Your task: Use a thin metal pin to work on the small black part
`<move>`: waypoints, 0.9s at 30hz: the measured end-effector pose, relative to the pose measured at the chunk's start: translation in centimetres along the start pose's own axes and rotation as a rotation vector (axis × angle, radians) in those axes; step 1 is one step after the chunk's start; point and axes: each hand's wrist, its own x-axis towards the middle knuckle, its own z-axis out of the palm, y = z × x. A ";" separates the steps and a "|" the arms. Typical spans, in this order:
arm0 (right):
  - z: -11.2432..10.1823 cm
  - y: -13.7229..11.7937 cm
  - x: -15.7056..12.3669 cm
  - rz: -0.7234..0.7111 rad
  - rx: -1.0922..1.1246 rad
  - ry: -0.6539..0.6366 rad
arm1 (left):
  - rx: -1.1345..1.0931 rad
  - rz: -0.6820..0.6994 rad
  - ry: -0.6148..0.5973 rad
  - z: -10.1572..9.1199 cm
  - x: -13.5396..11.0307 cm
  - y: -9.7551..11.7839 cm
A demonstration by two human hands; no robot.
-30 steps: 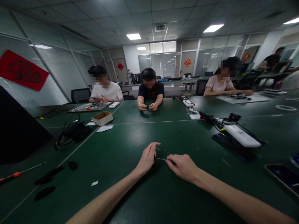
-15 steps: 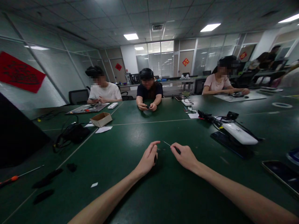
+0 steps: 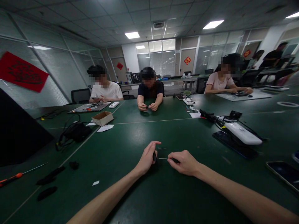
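Over the green table (image 3: 130, 199), my left hand (image 3: 147, 158) is closed around a small black part (image 3: 154, 158), its index finger stretched out to the right. The part's kind is mostly hidden by my fingers. My right hand (image 3: 183, 162) grips the dark handle of a small screwdriver (image 3: 163, 158). Its thin metal shaft points left, with the tip at or very near the black part; whether they touch I cannot tell. A white paper scrap (image 3: 95, 183) lies left of my left forearm.
At left lie an orange-and-black screwdriver (image 3: 18, 175), several black pieces (image 3: 47, 193) and a cable bundle (image 3: 76, 132). Farther back stands a small cardboard box (image 3: 102, 119). To the right are a white power bank-like block (image 3: 243, 133) and phones (image 3: 283, 174). Co-workers (image 3: 149, 90) sit across the table.
My right hand has brought the screwdriver down, from pointing at my left index fingertip to level with the black part. The view has shifted slightly.
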 end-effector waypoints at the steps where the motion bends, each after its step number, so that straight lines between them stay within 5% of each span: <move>1: 0.0 0.0 0.0 0.001 0.003 0.001 | 0.005 0.000 0.000 0.0 0.0 0.0; 16: -0.1 -0.2 0.2 0.016 -0.039 -0.037 | 0.067 0.029 -0.016 0.4 -0.2 0.4; 27: 0.5 -0.4 0.1 0.060 -0.020 0.008 | 0.154 0.090 0.092 0.4 0.0 0.6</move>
